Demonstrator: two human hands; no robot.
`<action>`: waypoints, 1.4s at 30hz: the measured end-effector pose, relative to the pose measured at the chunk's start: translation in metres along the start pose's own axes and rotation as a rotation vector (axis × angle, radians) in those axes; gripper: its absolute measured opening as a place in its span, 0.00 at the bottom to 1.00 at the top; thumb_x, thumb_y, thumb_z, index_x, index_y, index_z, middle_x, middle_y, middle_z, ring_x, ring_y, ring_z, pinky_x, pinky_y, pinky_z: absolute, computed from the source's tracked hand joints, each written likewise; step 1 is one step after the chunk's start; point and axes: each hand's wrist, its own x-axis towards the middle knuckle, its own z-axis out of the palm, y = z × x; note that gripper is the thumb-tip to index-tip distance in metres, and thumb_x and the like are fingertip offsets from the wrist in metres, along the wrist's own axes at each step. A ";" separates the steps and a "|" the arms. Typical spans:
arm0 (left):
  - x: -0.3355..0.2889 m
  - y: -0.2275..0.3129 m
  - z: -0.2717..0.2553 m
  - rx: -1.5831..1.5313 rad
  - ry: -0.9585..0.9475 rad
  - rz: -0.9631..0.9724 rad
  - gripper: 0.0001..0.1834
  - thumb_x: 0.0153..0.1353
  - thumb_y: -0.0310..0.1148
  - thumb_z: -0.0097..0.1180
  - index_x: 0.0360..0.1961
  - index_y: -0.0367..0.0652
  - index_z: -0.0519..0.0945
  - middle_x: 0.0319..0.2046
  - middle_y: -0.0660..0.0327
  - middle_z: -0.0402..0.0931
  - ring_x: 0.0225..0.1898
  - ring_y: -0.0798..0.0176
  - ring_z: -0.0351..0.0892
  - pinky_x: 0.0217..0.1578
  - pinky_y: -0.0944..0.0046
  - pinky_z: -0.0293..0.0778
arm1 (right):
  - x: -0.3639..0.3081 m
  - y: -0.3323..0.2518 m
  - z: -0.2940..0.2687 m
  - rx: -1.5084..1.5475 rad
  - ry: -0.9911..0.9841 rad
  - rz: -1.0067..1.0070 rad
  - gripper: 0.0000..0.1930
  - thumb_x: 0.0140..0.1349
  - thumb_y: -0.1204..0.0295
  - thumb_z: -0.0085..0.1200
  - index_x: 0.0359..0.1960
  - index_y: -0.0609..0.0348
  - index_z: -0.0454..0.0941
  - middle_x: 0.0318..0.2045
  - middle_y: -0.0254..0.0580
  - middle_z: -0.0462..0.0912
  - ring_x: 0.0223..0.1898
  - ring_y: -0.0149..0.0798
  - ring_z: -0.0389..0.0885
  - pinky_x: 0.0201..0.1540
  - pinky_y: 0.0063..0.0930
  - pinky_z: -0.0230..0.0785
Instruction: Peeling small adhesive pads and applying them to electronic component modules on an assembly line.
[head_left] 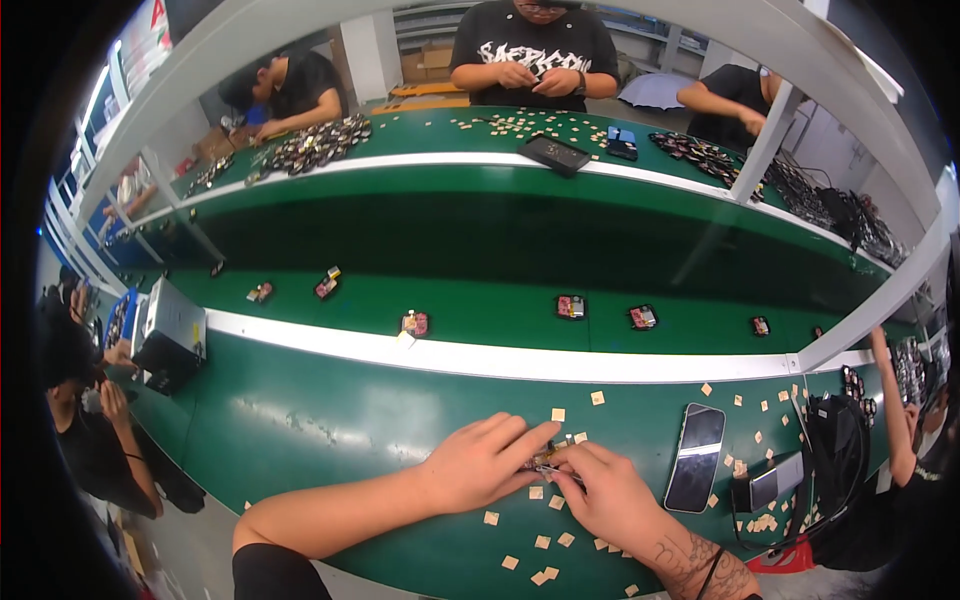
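Observation:
Above the green bench [330, 400], my left hand [478, 466] and my right hand [612, 498] meet with their fingertips closed on a small electronic assembly [546, 459]. Gold and dark bits of it show between the fingers, while most of it is covered. Small tan square pieces [558, 414] lie scattered around both hands, several of them below the right wrist. To the right of my right hand a smartphone [695, 458] lies on the bench, its dark screen facing up.
Beyond a white rail [480, 364], a green conveyor belt [480, 325] carries several spaced-out small devices [571, 306]. A grey box-shaped machine [170, 335] stands left; a black bag [838, 440] and a small grey-and-black box [775, 482] sit right. Co-workers are seated across and at both sides.

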 end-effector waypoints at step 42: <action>-0.013 -0.006 -0.003 -0.050 -0.103 0.115 0.14 0.62 0.32 0.71 0.50 0.49 0.85 0.47 0.60 0.79 0.47 0.56 0.82 0.45 0.57 0.84 | 0.014 0.025 -0.019 0.145 -0.138 0.104 0.13 0.66 0.79 0.63 0.52 0.56 0.83 0.42 0.43 0.88 0.37 0.46 0.90 0.40 0.33 0.82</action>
